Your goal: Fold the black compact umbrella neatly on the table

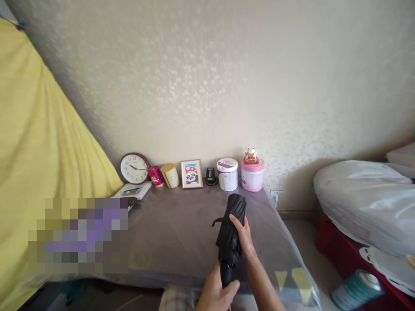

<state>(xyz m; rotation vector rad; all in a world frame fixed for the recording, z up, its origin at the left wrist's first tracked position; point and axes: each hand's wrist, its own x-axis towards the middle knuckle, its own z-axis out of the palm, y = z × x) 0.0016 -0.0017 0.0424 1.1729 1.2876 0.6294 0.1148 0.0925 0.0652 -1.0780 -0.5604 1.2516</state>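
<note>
A folded black umbrella [231, 242] is held above the front part of the table, tilted with its top pointing away from me. My left hand [216, 290] is wrapped round its black handle at the lower end. Higher up, my right hand [242, 235] lies along the right side of the folded fabric, thumb on top and the other fingers mostly hidden behind. A loose strap [218, 221] sticks out from the umbrella's left side.
Along the wall stand a round clock [134, 168], a pink can [156, 177], a yellow-lidded jar [170, 176], a panda picture frame [192, 174], a small black device [211, 176], a white tub [227, 175] and a pink tub [253, 177] bearing a cat figurine [250, 155]. A yellow curtain [48, 129] hangs left.
</note>
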